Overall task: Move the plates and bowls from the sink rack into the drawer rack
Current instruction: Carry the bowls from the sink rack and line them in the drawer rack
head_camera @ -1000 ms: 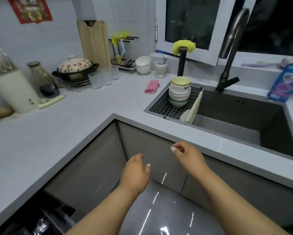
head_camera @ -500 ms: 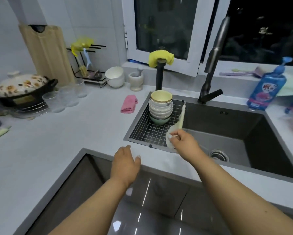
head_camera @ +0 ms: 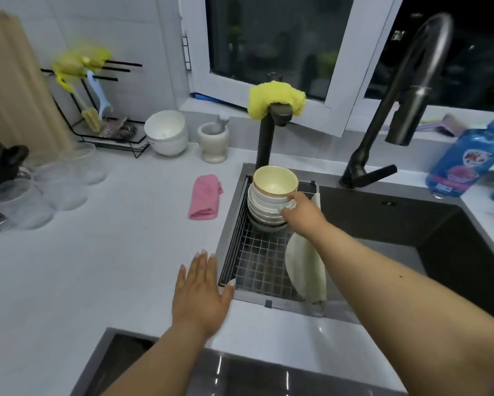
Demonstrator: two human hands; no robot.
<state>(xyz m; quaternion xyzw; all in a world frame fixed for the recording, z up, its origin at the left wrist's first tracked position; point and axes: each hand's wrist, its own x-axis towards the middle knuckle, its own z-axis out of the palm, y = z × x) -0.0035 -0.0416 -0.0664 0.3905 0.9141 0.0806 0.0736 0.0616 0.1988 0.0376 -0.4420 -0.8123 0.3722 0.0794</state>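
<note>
now right hand [head_camera: 300, 214] seemingly gripping bowl stack [head_camera: 268, 201]; left hand [head_camera: 201, 292] flat, fingers straight.

No legible text anywhere. Blue bottle [head_camera: 468, 164], far right on worktop by sink: pink/red label w/ a white emblem, lettering too blurred to read, brand can't be made out. Small pale mark on sink's [head_camera: 389, 203] back wall below tap, illegible, could be logo or overflow slot. No nos. or signs visible elsewhere.
</note>
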